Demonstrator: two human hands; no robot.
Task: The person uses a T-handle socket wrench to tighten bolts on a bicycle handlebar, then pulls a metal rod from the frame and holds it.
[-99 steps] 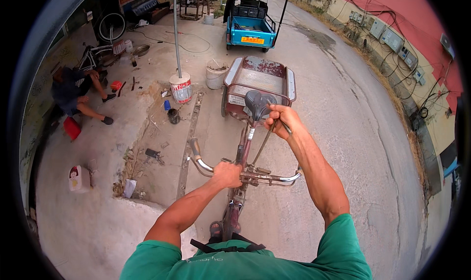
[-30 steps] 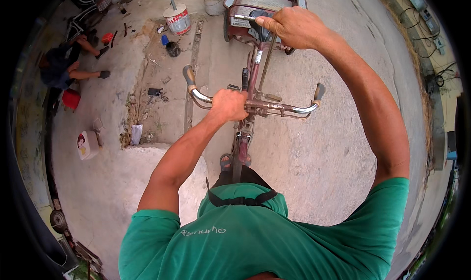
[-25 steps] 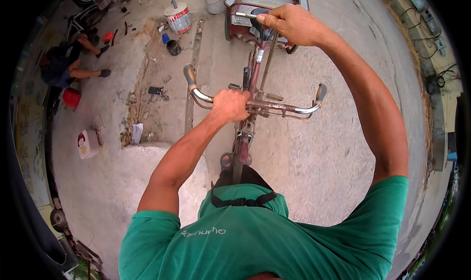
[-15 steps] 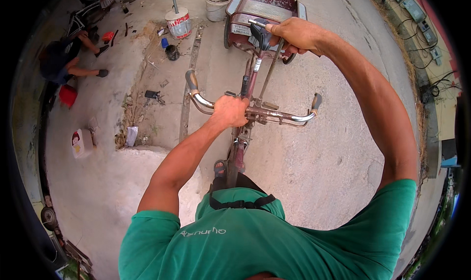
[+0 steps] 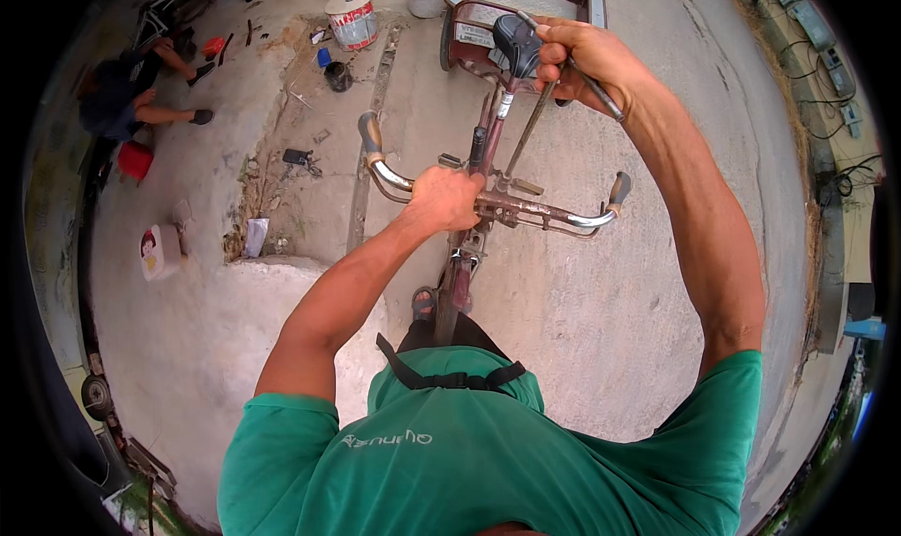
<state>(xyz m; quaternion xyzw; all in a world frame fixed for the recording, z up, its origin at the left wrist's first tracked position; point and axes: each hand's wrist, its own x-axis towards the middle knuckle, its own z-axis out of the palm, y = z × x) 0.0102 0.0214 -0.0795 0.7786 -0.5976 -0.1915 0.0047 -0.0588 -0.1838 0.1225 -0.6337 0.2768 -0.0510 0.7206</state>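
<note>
Concrete (image 5: pixel 582 329); handlebar (image 5: pixel 526 206) under left hand (image 5: pixel 447 198)

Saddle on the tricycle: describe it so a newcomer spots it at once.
Look at upper centre for the maroon cargo tricycle, its open bed near the top edge. Between that bed and the handlebar sits the saddle. It is dark, broad at the back and tapers toward the handlebar, unlike the thin metal bar beside it in the right hand's grip.

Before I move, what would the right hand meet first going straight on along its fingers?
The right hand points leftward at the black saddle, so that probably comes first. Height is unclear from this view; it might pass above.
</note>
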